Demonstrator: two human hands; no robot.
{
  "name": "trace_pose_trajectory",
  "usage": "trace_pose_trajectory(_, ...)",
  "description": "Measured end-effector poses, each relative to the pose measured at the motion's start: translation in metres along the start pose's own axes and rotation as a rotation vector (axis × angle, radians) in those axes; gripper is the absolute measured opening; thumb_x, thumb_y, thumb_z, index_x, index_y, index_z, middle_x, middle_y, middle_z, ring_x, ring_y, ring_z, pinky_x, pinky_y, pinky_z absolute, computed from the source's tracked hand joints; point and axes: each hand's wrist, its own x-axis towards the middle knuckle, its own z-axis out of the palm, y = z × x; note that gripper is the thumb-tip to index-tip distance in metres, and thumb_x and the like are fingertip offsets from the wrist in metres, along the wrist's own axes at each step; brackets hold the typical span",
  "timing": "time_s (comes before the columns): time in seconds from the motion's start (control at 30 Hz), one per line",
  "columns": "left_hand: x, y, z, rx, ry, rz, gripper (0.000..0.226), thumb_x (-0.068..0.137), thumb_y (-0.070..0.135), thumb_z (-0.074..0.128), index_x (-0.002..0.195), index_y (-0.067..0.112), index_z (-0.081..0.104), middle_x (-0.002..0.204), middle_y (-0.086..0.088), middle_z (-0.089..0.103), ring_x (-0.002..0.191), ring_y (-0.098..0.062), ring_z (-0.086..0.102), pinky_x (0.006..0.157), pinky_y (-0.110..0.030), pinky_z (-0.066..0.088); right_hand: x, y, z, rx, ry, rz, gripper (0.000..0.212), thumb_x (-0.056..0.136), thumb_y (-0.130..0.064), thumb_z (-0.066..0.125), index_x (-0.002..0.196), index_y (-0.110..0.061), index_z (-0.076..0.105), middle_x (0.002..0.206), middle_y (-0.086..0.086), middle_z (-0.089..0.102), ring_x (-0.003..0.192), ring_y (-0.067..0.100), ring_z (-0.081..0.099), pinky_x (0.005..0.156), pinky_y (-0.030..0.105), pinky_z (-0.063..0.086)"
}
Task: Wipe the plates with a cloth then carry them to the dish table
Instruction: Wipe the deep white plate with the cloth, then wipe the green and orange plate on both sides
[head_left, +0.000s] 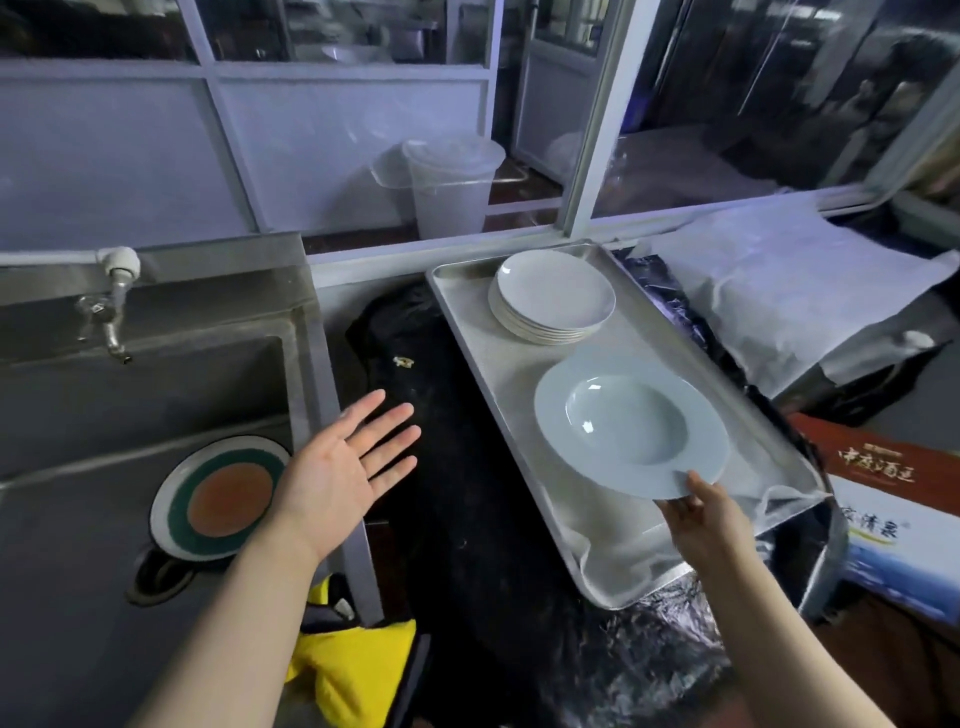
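The metal tray (467, 332) lies right of the steel sink (62, 415). At the tray's far end sits 1 stack of white plates (553, 296). Over its near end, the right hand (701, 525) pinches the wide-rimmed plate (631, 426) by its near rim. Left of the tray, the left hand (337, 467) hovers, fingers spread, holding nothing.

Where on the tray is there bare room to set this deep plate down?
The tray has a bare strip along its left edge, beside the plate stack, and a patch between the stack and the deep plate in the right hand. The near corner is crowded by crumpled liner.
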Motion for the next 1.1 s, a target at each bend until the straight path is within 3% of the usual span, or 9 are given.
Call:
trace_pose_trajectory(0.2,0.002,-0.004,0.005,0.006,0.059,0.012,0.038,0.102,0.027,0.036,0.135,0.019,0.053,0.129,-0.01,0.063,0.115,-0.028,0.063,0.093,-0.045,0.046,0.032,-0.003,0.002,0.054,0.03,0.028,0.016,0.099,-0.004,0.043,0.11,-0.012,0.052,0.08,0.008,0.069,0.072,0.021,0.067,0.053,0.038,0.059)
trace_pose_trajectory(0.33,0.001,-0.004,0.008,0.015,0.074,0.011,0.037,0.102,0.026,0.034,0.134,0.019,0.053,0.128,-0.009,0.064,0.114,-0.027,0.064,0.092,-0.045,0.046,0.042,-0.002,0.007,0.105,0.038,0.047,0.016,0.099,-0.003,0.043,0.103,-0.015,0.053,0.07,0.001,0.071,0.08,0.019,0.063,0.076,0.047,0.056)
trace_pose_trajectory(0.4,0.001,-0.006,0.01,0.019,0.083,0.008,0.037,0.103,0.026,0.034,0.133,0.02,0.054,0.127,-0.009,0.065,0.113,-0.027,0.064,0.092,-0.044,0.046,0.043,0.0,0.01,0.103,0.069,0.06,0.017,0.099,-0.002,0.044,0.106,-0.015,0.052,0.067,0.0,0.071,0.082,0.019,0.061,0.082,0.044,0.056)
trace_pose_trajectory(0.53,0.0,-0.009,0.01,0.029,0.095,0.003,0.036,0.102,0.027,0.036,0.133,0.02,0.054,0.126,-0.008,0.065,0.112,-0.025,0.065,0.09,-0.042,0.047,0.041,0.004,0.014,0.049,0.128,0.119,0.03,0.098,-0.002,0.046,0.127,-0.01,0.049,0.11,0.012,0.059,0.112,0.029,0.057,0.1,0.047,0.045)
trace_pose_trajectory(0.63,-0.001,-0.01,0.009,0.025,0.098,0.001,0.037,0.102,0.026,0.037,0.133,0.02,0.054,0.126,-0.008,0.065,0.112,-0.025,0.065,0.091,-0.042,0.047,0.035,0.005,0.017,0.034,0.149,0.187,0.044,0.098,-0.005,0.044,0.141,-0.005,0.038,0.114,0.017,0.058,0.104,0.03,0.058,0.095,0.044,0.046)
trace_pose_trajectory(0.73,-0.001,-0.012,0.008,0.017,0.094,-0.003,0.037,0.102,0.026,0.036,0.133,0.019,0.054,0.126,-0.008,0.065,0.112,-0.025,0.065,0.09,-0.042,0.047,0.029,0.001,0.02,0.036,0.146,0.23,0.046,0.101,-0.016,0.043,0.142,0.0,0.033,0.138,0.019,0.048,0.122,0.032,0.052,0.101,0.044,0.044)
trace_pose_trajectory(0.87,-0.005,-0.013,0.005,-0.001,0.065,-0.018,0.037,0.102,0.026,0.034,0.133,0.019,0.054,0.127,-0.008,0.065,0.112,-0.025,0.065,0.09,-0.042,0.047,0.007,0.007,0.023,-0.06,0.091,0.34,0.047,0.102,-0.019,0.038,0.141,0.007,0.031,0.137,0.025,0.048,0.125,0.038,0.049,0.105,0.046,0.04)
trace_pose_trajectory(0.97,-0.01,-0.009,-0.001,-0.016,0.051,-0.023,0.037,0.102,0.026,0.034,0.132,0.019,0.055,0.127,-0.008,0.065,0.112,-0.025,0.065,0.09,-0.042,0.047,-0.018,0.018,0.028,-0.126,0.02,0.396,0.04,0.102,-0.018,0.037,0.133,0.006,0.042,0.134,0.028,0.05,0.124,0.042,0.049,0.104,0.046,0.04)
trace_pose_trajectory(1.1,-0.025,0.004,-0.017,-0.045,0.057,-0.022,0.036,0.103,0.026,0.033,0.129,0.018,0.057,0.124,-0.008,0.067,0.107,-0.024,0.067,0.089,-0.041,0.048,-0.053,0.035,0.044,-0.141,-0.093,0.408,0.031,0.1,-0.017,0.038,0.121,0.0,0.053,0.119,0.023,0.061,0.106,0.04,0.059,0.095,0.046,0.045)
